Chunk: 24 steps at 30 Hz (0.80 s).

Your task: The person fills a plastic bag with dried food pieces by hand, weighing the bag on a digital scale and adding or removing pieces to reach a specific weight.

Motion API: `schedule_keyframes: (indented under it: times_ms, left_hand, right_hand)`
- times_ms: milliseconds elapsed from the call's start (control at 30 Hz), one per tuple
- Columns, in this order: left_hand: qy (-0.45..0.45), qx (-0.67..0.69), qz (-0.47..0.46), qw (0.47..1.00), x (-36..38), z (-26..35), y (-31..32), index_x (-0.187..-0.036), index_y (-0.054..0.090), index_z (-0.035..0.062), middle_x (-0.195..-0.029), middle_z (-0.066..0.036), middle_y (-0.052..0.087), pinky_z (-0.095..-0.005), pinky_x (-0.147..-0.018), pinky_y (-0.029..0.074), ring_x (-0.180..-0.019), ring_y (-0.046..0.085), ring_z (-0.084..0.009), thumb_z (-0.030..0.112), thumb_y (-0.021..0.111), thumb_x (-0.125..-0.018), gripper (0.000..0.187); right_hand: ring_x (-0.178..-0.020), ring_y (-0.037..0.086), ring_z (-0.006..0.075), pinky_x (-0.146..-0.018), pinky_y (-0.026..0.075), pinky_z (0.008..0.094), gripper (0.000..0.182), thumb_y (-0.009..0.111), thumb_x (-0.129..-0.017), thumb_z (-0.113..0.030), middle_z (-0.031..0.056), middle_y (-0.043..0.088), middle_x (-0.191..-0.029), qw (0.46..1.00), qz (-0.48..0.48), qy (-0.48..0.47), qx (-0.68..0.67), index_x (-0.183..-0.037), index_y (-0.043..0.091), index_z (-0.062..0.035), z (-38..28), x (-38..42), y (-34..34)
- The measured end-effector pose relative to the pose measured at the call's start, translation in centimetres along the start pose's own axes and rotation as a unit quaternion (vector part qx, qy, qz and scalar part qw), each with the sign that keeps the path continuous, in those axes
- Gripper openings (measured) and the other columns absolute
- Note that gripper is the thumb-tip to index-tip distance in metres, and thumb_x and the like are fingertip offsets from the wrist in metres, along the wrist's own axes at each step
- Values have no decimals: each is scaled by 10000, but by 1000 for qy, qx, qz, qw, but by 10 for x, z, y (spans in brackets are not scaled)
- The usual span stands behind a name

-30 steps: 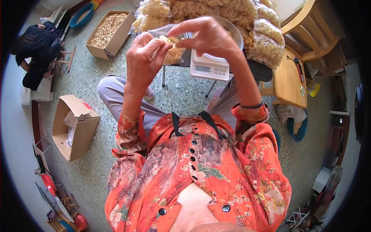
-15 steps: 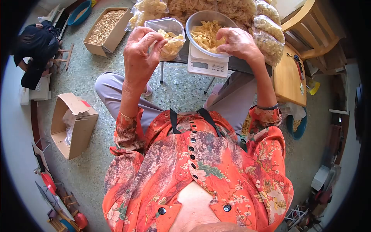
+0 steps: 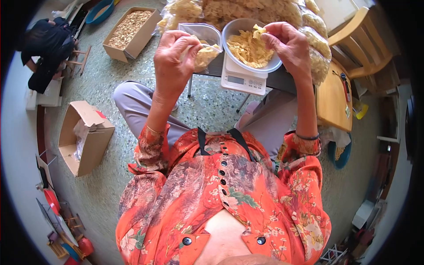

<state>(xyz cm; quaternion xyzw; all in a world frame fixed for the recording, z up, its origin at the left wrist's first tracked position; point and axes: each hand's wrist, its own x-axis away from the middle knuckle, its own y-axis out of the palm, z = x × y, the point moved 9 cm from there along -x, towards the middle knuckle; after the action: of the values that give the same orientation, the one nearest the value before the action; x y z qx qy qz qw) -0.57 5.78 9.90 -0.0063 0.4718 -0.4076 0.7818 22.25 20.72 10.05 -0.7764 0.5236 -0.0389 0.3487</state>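
My left hand (image 3: 176, 53) pinches the edge of a clear plastic bag (image 3: 206, 33), which holds some pale yellow dried pieces (image 3: 205, 56). Over the right rim of a translucent bowl (image 3: 227, 47), my right hand (image 3: 289, 48) pinches a yellow dried piece (image 3: 259, 31). More dried pieces (image 3: 248, 48) fill the bowl. Beneath it is a white digital scale (image 3: 244, 79), at the near edge of a dark table. The figures on its display cannot be read.
Filled clear bags (image 3: 247, 11) are piled behind the bowl. A wooden chair (image 3: 333, 97) stands at the right with scissors on it. At the left are a box of dried pieces (image 3: 132, 28), an open carton (image 3: 90, 141) and a bending person (image 3: 48, 51).
My right hand has lifted out of the bowl with a dried piece between its fingers. The view has shifted a little, so the table and bowl appear farther right.
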Motion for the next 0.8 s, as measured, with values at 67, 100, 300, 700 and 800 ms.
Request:
schedule_keyframes:
  times_ms: [67, 100, 300, 700, 800]
  left_hand:
    - [5, -11, 2, 1000, -1, 1, -3, -931, 745, 31, -953, -109, 666, -368, -799, 544, -890, 671, -264, -3, 793, -818, 128]
    - [-7, -14, -6, 1000, -1, 0, -3, -933, 755, 34, -972, -105, 683, -362, -825, 540, -919, 678, -252, 9, 810, -817, 131]
    - [2, -17, -14, 1000, -4, 3, -5, -918, 741, 27, -961, -121, 649, -381, -787, 543, -872, 667, -278, 5, 814, -786, 152]
    - [-21, -36, -20, 999, 3, -5, -6, -908, 762, 30, -986, -97, 695, -355, -844, 541, -942, 686, -235, 21, 834, -809, 123]
    - [-27, -39, -24, 999, 3, -5, -6, -912, 760, 27, -999, -99, 694, -357, -851, 540, -948, 686, -233, 21, 832, -815, 120]
  right_hand:
    - [-752, 694, 71, -666, 563, 226, 193, 813, -896, -80, 43, 763, -873, 983, 54, -56, -164, -1064, 746, -14, -32, 4, 3]
    - [-772, 694, 57, -663, 563, 215, 198, 830, -888, -88, 34, 760, -868, 977, 59, -90, -182, -1062, 757, -27, -48, 5, 11]
    - [-698, 713, 233, -651, 556, 344, 160, 822, -855, -162, 97, 734, -866, 968, 81, -236, 26, -986, 760, -94, -101, 5, 65]
    - [-780, 704, 211, -740, 549, 364, 316, 803, -817, -281, 91, 740, -852, 955, -181, 2, 236, -1013, 736, -42, 12, 15, 19]
    - [-925, 718, 245, -830, 543, 407, 328, 797, -786, -331, 71, 751, -911, 932, -241, 58, 265, -1021, 743, -108, 31, 14, 24]
